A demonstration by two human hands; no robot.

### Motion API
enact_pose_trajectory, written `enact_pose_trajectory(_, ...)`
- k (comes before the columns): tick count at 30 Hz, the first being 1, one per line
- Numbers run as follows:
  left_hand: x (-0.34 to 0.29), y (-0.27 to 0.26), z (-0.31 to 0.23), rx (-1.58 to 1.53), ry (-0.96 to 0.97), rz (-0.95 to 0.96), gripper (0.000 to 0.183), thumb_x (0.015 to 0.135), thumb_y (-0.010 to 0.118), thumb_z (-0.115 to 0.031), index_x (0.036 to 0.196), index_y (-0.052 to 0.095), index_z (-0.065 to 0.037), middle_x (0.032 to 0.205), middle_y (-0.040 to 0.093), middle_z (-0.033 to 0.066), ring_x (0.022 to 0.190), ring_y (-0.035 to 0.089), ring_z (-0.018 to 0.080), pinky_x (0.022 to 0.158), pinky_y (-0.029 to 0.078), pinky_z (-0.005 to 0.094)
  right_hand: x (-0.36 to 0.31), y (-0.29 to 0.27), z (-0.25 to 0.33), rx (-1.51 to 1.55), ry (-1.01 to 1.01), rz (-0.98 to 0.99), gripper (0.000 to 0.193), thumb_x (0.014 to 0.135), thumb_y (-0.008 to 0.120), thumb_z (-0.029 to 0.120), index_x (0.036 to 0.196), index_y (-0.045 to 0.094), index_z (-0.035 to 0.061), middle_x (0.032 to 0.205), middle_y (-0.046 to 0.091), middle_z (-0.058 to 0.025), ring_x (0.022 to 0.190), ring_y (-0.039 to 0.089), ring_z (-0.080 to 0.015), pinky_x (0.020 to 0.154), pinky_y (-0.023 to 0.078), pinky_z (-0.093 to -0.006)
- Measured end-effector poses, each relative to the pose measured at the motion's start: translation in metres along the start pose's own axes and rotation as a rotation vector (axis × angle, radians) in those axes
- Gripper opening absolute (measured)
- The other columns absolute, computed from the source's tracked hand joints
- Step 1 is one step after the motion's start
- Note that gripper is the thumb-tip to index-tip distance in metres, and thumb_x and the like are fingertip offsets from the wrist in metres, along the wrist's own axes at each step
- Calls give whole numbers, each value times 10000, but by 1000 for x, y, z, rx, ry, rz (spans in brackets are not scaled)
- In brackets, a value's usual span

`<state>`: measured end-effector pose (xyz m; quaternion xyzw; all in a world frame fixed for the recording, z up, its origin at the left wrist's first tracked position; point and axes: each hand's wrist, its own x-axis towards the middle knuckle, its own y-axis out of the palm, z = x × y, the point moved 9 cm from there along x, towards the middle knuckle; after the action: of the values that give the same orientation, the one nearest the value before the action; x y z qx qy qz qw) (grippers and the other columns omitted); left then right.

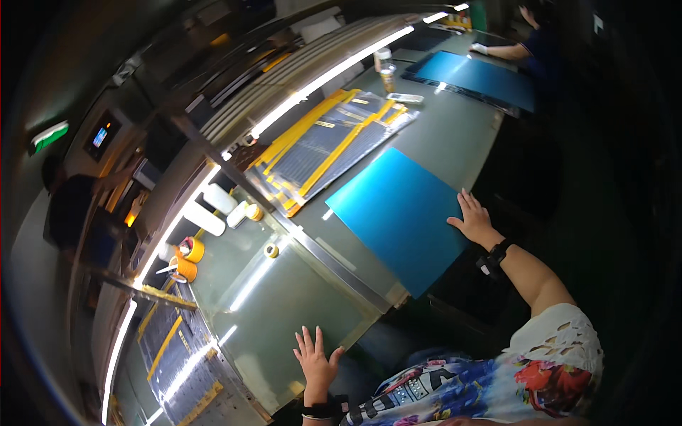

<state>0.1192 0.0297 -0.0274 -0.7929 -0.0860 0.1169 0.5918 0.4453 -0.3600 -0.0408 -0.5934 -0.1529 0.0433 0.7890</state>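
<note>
A flat, bright blue sheet [398,220] lies on the glossy grey-green worktop, and its near corner reaches past the table's edge. At its right edge is my right hand [472,219], fingers spread and thumb toward the sheet; I cannot tell whether it presses on it. My left hand [316,361] is held open over the near edge of the worktop [284,305], with its fingers apart and nothing in it. A dark band circles each wrist. Beyond the blue sheet lies a stack of dark panels [323,145] with yellow tape strips.
A metal frame bar [341,266] crosses the worktop left of the sheet. A small tape roll [271,250], orange tape rolls [183,269] and white bottles [204,219] stand along the back. Taped panels [181,348] lie at left. A co-worker's gloved hand [479,48] is near another blue sheet [476,74].
</note>
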Motion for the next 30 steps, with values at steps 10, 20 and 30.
enact_pose_trajectory(10, 6, 5, 2, 11, -15, 22, 771, 792, 624, -455, 1416, 305, -133, 1502, 151, 166, 1382, 109, 389, 1050, 140, 596, -115, 18, -11, 1508, 678, 536, 320, 796, 679, 166, 1026, 613, -47, 936, 652, -106, 810, 629, -179, 741, 500, -273)
enact_pose_trajectory(20, 5, 7, 10, 17, -20, 35, 754, 818, 596, -437, 1430, 274, -137, 1507, 147, 151, 1388, 96, 377, 1056, 121, 593, -219, -121, -85, 1465, 602, -363, 280, 843, 607, 227, 1024, 617, 14, 939, 638, -39, 863, 594, -128, 795, 455, -263)
enact_pose_trajectory(30, 2, 2, -3, 59, -34, 62, 725, 823, 623, -321, 1430, 275, -132, 1504, 169, 140, 1385, 127, 367, 1079, 152, 529, -279, 8, -153, 459, 769, -417, 281, 837, 588, 232, 822, 603, -48, 707, 608, -232, 675, 605, -379, 618, 462, -433)
